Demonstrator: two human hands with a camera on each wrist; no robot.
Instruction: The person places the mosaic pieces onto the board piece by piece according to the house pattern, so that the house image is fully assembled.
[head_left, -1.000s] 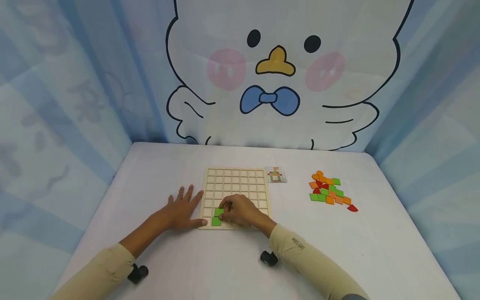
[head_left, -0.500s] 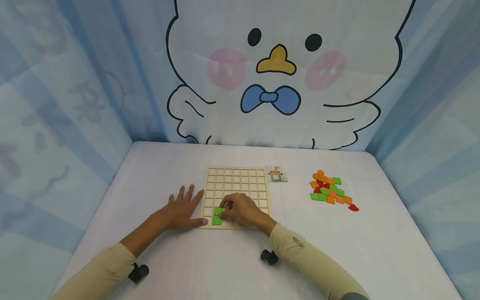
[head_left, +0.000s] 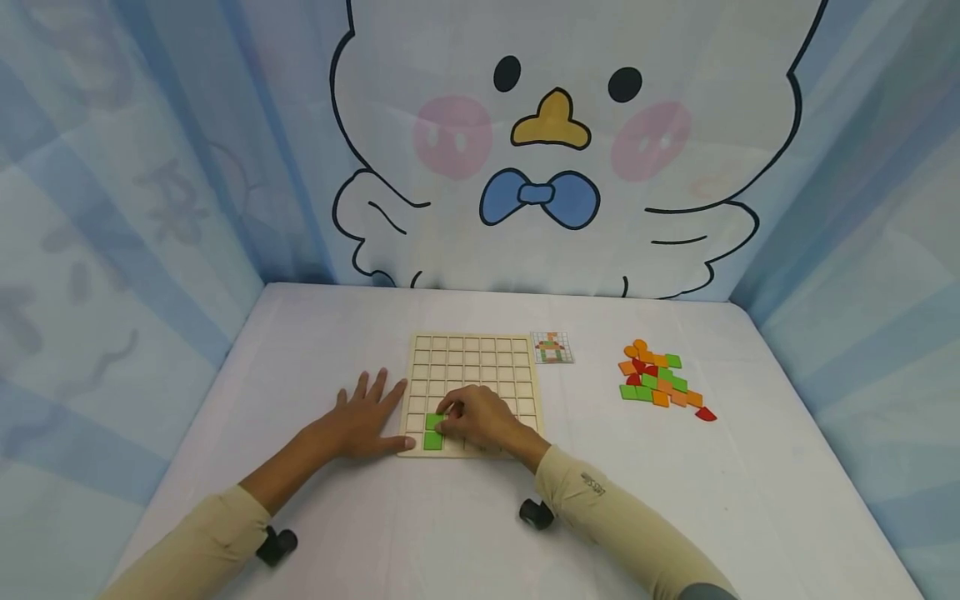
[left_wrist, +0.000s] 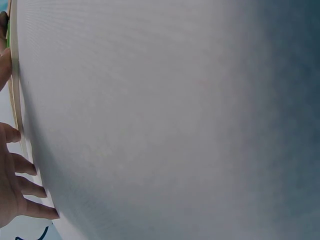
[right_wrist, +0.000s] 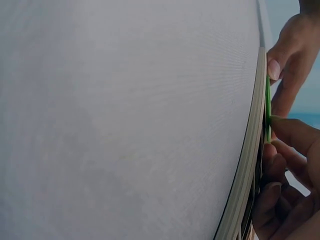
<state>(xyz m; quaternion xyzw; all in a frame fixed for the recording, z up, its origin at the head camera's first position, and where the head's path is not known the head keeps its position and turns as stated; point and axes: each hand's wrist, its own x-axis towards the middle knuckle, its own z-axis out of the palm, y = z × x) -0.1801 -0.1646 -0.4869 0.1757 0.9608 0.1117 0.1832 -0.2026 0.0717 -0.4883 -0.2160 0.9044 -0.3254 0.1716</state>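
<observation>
A wooden grid board (head_left: 472, 367) lies flat on the table between my hands. Two green square tiles are in its lower left part, the upper one (head_left: 433, 422) directly above the lower one (head_left: 432, 441). My right hand (head_left: 483, 418) reaches over the board, thumb and index finger pinching the upper tile by its right side. In the right wrist view a green tile edge (right_wrist: 268, 102) shows beside the thumb. At the board's left edge my left hand (head_left: 362, 423) lies with fingers spread, thumb on the lower left corner. Cells under the right hand are hidden.
A small pattern card (head_left: 552, 347) lies against the board's upper right corner. Further right is a loose cluster of orange, green and red tiles (head_left: 656, 380), with one red piece (head_left: 706, 414) at its near end. Printed curtains (head_left: 540, 258) enclose the table's back and sides.
The upper green tile has shifted slightly left, into line with the lower one, together with the right fingertips. The left hand stays in place.
</observation>
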